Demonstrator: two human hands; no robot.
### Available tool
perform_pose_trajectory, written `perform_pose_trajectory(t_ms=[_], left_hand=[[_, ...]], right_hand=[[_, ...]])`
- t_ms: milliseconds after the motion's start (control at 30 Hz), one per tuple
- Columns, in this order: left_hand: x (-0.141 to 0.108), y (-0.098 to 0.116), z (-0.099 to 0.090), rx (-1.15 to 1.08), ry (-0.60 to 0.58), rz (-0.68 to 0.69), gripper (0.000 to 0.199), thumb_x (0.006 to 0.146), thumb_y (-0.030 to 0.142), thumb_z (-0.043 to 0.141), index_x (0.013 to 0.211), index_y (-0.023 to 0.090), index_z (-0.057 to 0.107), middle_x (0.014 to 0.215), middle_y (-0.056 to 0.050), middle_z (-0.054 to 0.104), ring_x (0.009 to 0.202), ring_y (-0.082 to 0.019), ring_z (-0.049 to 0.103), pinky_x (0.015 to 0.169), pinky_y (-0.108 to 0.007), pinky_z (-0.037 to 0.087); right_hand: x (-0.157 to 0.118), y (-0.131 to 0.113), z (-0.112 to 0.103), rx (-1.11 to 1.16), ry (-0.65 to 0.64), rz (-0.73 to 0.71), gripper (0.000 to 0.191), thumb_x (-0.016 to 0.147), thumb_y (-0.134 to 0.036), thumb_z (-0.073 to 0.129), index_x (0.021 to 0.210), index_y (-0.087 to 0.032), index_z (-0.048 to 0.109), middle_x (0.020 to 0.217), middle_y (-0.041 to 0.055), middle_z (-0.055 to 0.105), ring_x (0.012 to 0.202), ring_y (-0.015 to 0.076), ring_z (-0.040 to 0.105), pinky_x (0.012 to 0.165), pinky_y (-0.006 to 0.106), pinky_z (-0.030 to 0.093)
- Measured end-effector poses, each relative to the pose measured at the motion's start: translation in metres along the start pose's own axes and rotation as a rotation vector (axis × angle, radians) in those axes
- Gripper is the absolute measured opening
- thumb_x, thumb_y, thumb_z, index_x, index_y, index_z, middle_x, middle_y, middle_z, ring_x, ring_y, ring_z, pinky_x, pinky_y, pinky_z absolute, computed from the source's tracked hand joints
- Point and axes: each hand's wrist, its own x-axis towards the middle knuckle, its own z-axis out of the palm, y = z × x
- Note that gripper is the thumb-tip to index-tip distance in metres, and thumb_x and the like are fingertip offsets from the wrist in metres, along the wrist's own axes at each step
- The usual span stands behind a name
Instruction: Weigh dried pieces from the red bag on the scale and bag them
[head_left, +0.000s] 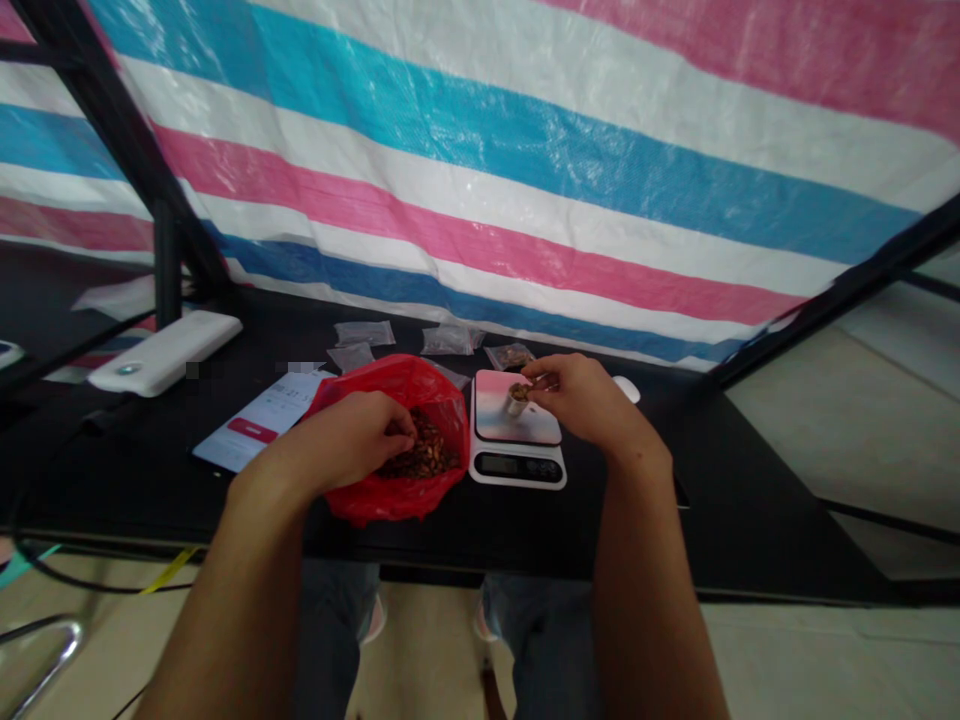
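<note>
My left hand reaches into the mouth of a red plastic bag, its fingertips on a heap of brown seeds or nuts. Over a white digital kitchen scale, my right hand pinches a small white cup that tilts just above the pink-toned platform. Brown pieces show at the cup's mouth. The fingers hide part of the cup, and the scale's display is too dark to read.
Several small transparent bags lie behind the scale on the black table. A white power bank, a printed card or phone screen and a white computer mouse are nearby. A striped tarpaulin hangs behind.
</note>
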Motion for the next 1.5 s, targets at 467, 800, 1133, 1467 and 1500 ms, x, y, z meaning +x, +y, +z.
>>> perform_pose_trajectory(t_ms=[467, 800, 1133, 1467, 1500], left_hand=[[0.000, 0.005, 0.000, 0.016, -0.006, 0.002, 0.026, 0.097, 0.026, 0.059, 0.104, 0.019, 0.083, 0.109, -0.010, 0.083, 0.099, -0.026, 0.075, 0.086, -0.035, 0.051], [-0.002, 0.007, -0.001, 0.022, -0.008, 0.004, 0.027, 0.096, 0.025, 0.059, 0.106, 0.019, 0.083, 0.111, -0.009, 0.084, 0.102, -0.026, 0.075, 0.088, -0.033, 0.051], [0.000, 0.006, 0.001, 0.025, -0.007, 0.010, 0.025, 0.098, 0.025, 0.059, 0.104, 0.019, 0.083, 0.109, -0.008, 0.084, 0.100, -0.025, 0.076, 0.088, -0.035, 0.050], [0.000, 0.006, 0.001, 0.008, 0.008, -0.014, 0.024, 0.096, 0.028, 0.060, 0.104, 0.021, 0.082, 0.112, -0.008, 0.083, 0.101, -0.025, 0.075, 0.086, -0.032, 0.050], [0.000, 0.006, 0.001, 0.006, 0.009, -0.012, 0.024, 0.096, 0.028, 0.060, 0.104, 0.021, 0.081, 0.112, -0.008, 0.083, 0.101, -0.024, 0.075, 0.087, -0.032, 0.050]], right_hand=[[0.002, 0.009, 0.006, 0.118, 0.052, -0.026, 0.014, 0.086, -0.010, 0.075, 0.097, -0.015, 0.080, 0.096, 0.0092, 0.082, 0.087, 0.0215, 0.076, 0.073, 0.027, 0.051], [0.003, 0.012, 0.008, 0.174, 0.042, -0.028, 0.007, 0.084, -0.011, 0.076, 0.089, -0.017, 0.075, 0.089, 0.0065, 0.080, 0.086, 0.0218, 0.075, 0.072, 0.028, 0.052], [0.002, 0.020, 0.009, 0.199, 0.033, -0.035, 0.011, 0.085, -0.013, 0.075, 0.095, -0.018, 0.077, 0.094, 0.0072, 0.080, 0.087, 0.0222, 0.075, 0.073, 0.029, 0.054], [-0.002, 0.031, 0.002, 0.254, 0.071, -0.031, 0.017, 0.087, -0.017, 0.069, 0.102, -0.017, 0.076, 0.100, 0.0089, 0.081, 0.090, 0.0222, 0.075, 0.077, 0.030, 0.056], [-0.003, 0.032, 0.000, 0.230, 0.070, -0.017, 0.016, 0.087, -0.018, 0.069, 0.101, -0.017, 0.077, 0.098, 0.0086, 0.081, 0.088, 0.0218, 0.074, 0.075, 0.029, 0.055]])
